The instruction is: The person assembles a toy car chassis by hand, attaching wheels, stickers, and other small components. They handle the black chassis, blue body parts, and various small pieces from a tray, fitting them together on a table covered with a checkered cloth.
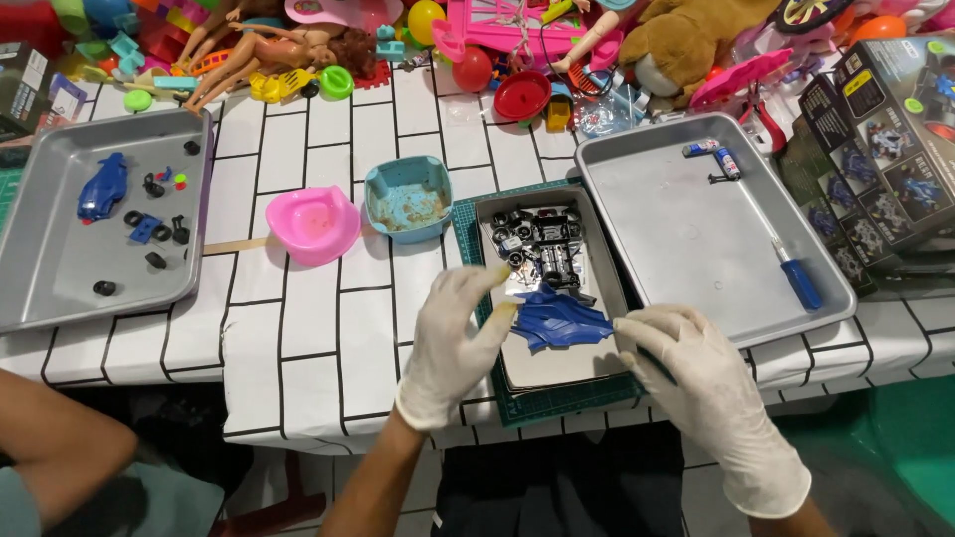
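Note:
Both of my hands wear white gloves. My left hand (453, 338) pinches the left edge of a blue toy-car body shell (559, 320) between thumb and fingers. My right hand (701, 383) hovers just right of the shell with fingers spread, and whether it touches the shell is unclear. The shell lies at the near end of a small grey tray (609, 267) on a green cutting mat (476, 234). A black toy-car chassis with wheels (539, 244) fills the far end of that tray.
A large metal tray (696, 239) on the right holds a blue-handled screwdriver (796, 276) and small parts. Another metal tray (55, 259) on the left holds a blue car shell and loose wheels. A pink bowl (313, 224), a teal bowl (408, 199), piled toys and boxes surround them. Another person's arm (50, 447) is at lower left.

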